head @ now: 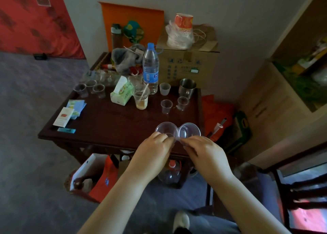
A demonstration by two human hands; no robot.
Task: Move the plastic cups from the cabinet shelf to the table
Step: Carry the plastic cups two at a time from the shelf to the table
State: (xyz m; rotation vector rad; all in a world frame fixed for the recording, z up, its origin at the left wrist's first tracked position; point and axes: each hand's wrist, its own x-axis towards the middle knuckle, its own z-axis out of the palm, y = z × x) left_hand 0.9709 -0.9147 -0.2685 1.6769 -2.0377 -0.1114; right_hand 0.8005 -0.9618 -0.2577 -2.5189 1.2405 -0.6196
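Observation:
My left hand (pixel 152 149) pinches the near rim of a clear plastic cup (pixel 166 129), and my right hand (pixel 203 151) pinches the rim of a second clear cup (pixel 189 130). The two cups touch rim to rim just above the front right edge of the dark wooden table (pixel 113 122). Two more clear cups (pixel 166 106) (pixel 182 103) stand upright further back on the right. Three clear cups (pixel 90 88) are grouped at the table's back left. The cabinet (pixel 276 99) stands at the right, its open shelf (pixel 306 69) holding green and yellow items.
On the table stand a water bottle (pixel 150 69), a tissue box (pixel 122 91), a cup with brown liquid and a stick (pixel 141 99), a frosted cup (pixel 165 88), a steel mug (pixel 187 88) and booklets (pixel 70 111). A cardboard box (pixel 187 64) sits behind. A dark chair (pixel 300 189) stands at the right.

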